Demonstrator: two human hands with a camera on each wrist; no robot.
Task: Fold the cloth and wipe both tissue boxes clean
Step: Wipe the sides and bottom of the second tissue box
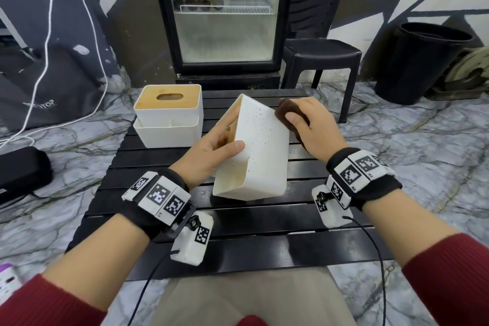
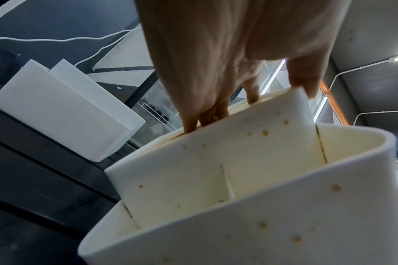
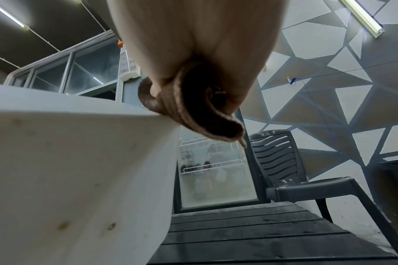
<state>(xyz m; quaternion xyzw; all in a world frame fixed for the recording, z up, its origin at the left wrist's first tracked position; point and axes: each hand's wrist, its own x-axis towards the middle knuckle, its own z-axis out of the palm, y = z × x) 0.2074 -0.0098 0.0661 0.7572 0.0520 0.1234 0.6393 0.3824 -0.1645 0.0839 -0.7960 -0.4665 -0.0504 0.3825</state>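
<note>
A white tissue box (image 1: 260,145) speckled with brown spots stands tilted on the black slatted table (image 1: 238,225), its open compartments facing me. My left hand (image 1: 211,151) grips its left side, thumb on the spotted face, fingers on the far side (image 2: 207,114). My right hand (image 1: 309,124) holds a folded brown cloth (image 1: 287,111) and presses it against the box's upper right edge (image 3: 161,114). In the right wrist view the cloth (image 3: 200,114) bulges out from under my palm. A second white tissue box (image 1: 169,116) with a wooden slotted lid sits at the table's far left, also seen in the left wrist view (image 2: 64,111).
Behind the table stands a glass-door fridge (image 1: 225,13), with a black plastic chair (image 1: 320,55) to its right and a black bin (image 1: 423,61) further right. A black case (image 1: 21,172) lies on the marble floor at left. White cables (image 1: 47,47) hang down the left side.
</note>
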